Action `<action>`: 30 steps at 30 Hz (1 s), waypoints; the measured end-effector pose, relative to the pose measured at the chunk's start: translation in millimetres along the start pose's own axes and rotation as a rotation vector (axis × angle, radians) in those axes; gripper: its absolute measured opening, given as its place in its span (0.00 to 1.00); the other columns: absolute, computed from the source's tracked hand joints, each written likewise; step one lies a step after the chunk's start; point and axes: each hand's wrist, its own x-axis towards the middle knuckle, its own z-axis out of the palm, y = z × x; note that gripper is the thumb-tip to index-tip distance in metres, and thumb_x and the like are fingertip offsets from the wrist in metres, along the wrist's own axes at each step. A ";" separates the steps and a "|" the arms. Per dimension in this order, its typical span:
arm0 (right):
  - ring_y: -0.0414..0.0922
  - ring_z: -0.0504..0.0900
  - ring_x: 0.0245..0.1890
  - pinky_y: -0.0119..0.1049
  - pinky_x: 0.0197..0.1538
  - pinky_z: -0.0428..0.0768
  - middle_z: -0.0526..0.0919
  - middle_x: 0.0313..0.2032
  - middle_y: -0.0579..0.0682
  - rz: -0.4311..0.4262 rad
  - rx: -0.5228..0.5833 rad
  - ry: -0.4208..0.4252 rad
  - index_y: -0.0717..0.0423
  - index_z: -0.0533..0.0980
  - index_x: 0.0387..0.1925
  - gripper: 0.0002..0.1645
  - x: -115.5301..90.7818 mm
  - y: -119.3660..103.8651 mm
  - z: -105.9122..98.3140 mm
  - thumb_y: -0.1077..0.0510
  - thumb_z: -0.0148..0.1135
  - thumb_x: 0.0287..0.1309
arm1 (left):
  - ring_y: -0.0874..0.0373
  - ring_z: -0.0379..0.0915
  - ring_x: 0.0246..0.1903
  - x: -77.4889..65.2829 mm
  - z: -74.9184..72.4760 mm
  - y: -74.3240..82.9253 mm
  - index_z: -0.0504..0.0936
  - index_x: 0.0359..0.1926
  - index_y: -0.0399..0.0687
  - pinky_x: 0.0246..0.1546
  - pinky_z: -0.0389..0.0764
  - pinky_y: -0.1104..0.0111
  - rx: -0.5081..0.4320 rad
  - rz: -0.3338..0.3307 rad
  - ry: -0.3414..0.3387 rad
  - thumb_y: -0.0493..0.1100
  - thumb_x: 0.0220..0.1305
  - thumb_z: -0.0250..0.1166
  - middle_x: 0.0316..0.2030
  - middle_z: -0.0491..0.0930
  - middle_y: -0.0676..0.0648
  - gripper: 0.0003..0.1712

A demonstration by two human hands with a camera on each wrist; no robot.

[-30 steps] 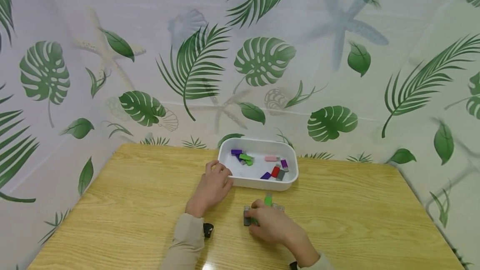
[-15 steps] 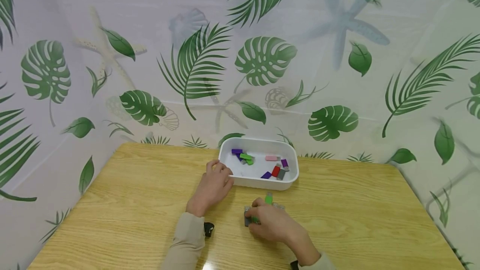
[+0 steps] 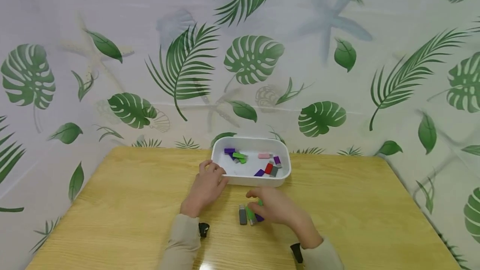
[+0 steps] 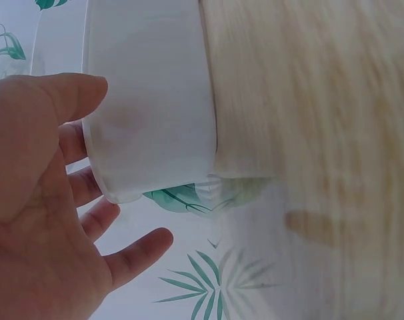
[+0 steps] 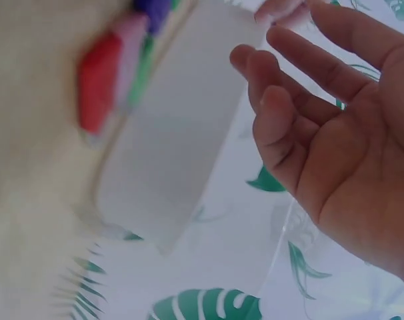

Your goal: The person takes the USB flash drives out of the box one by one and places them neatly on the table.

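Note:
My left hand holds the near left corner of a white plastic tray; its thumb lies along the outer wall in the left wrist view, its fingers pass behind the rim. My right hand hovers over a row of USB sticks, fingers loosely bent and nothing between them in the right wrist view. In that row lie a grey USB stick, a green USB stick and a purple USB stick. A red USB stick and a pink one show blurred in the right wrist view, hidden by the hand from the head.
Inside the tray lie several more USB sticks, among them a pink one, a red one, a grey one and a green one. A leaf-printed sheet hangs behind the wooden table.
My right hand has let go at the row and risen toward the tray, uncovering the green and purple sticks. My left hand stays at the tray corner. The head view has shifted slightly.

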 end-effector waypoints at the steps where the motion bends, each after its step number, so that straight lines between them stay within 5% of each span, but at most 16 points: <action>1: 0.50 0.83 0.47 0.47 0.51 0.81 0.85 0.47 0.54 -0.006 -0.003 0.009 0.61 0.80 0.50 0.15 3.6 -0.9 -3.8 0.58 0.62 0.65 | 0.40 0.53 0.68 -1.8 -0.9 -2.1 0.81 0.46 0.44 0.57 0.73 0.45 -0.008 -0.013 0.001 0.48 0.74 0.55 0.51 0.75 0.43 0.13; 9: 0.45 0.83 0.40 0.43 0.47 0.82 0.86 0.38 0.49 -0.040 -0.085 0.104 0.59 0.82 0.42 0.09 33.0 7.9 -36.5 0.59 0.62 0.65 | 0.37 0.54 0.66 -3.7 -3.1 -8.4 0.78 0.49 0.43 0.58 0.71 0.46 -0.102 0.009 0.033 0.47 0.74 0.56 0.57 0.70 0.39 0.13; 15: 0.43 0.81 0.36 0.41 0.45 0.81 0.84 0.34 0.48 -0.107 -0.156 0.067 0.58 0.81 0.37 0.05 61.2 23.3 -50.9 0.61 0.61 0.64 | 0.37 0.56 0.63 -2.5 -2.6 -8.7 0.75 0.51 0.43 0.58 0.72 0.49 -0.163 -0.020 0.049 0.46 0.74 0.56 0.66 0.60 0.35 0.13; 21: 0.45 0.79 0.35 0.43 0.45 0.80 0.84 0.38 0.53 0.017 -0.195 -0.005 0.60 0.80 0.42 0.09 90.4 35.1 -51.7 0.61 0.59 0.64 | 0.39 0.60 0.62 -2.6 -8.2 -9.6 0.77 0.49 0.43 0.57 0.73 0.50 -0.208 -0.036 0.046 0.45 0.73 0.56 0.63 0.64 0.36 0.11; 30: 0.52 0.78 0.46 0.49 0.54 0.77 0.79 0.51 0.60 0.183 -0.190 -0.030 0.58 0.75 0.56 0.22 131.3 53.9 -29.9 0.57 0.63 0.62 | 0.50 0.69 0.42 -3.0 -19.2 -9.7 0.80 0.44 0.45 0.43 0.75 0.59 -0.155 0.028 0.061 0.41 0.71 0.60 0.42 0.76 0.46 0.06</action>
